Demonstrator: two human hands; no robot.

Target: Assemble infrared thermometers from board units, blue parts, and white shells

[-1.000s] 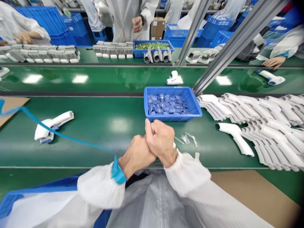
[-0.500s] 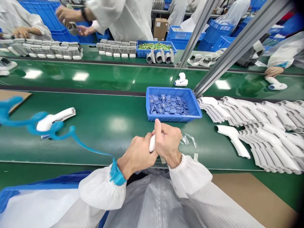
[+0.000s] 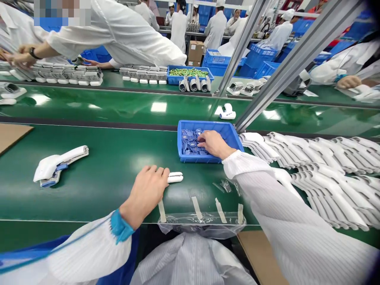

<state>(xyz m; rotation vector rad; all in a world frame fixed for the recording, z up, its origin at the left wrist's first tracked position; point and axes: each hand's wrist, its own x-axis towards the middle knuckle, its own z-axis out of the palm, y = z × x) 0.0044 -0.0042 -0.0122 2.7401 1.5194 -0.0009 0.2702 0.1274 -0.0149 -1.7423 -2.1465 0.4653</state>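
The left hand's (image 3: 145,192) fingers cover and hold a white piece (image 3: 175,177) mid-desk, hiding its left end. 4 tape strips (image 3: 196,208) line the near edge. The right hand (image 3: 214,143) hides some blue parts (image 3: 188,143) in the far-edge bin (image 3: 204,158); its grip is unclear. The right sleeve (image 3: 267,190) blocks 1 shell (image 3: 285,179).

The left forearm, in a loose white gathered sleeve (image 3: 89,249), comes in from the lower left, angled forward and inward. A teal band (image 3: 121,227) wraps its wrist. The bare-skinned left grip (image 3: 147,194) is back-up, fingers bent side by side and closed in a hold, thumb hidden. The right arm, in a long white pinstriped sleeve (image 3: 282,209) with an elastic cuff, slants in from the lower right and reaches farther forward. The bare-skinned right grip (image 3: 213,143) points leftward, well apart from the left, with fingers curved and tips lowered.
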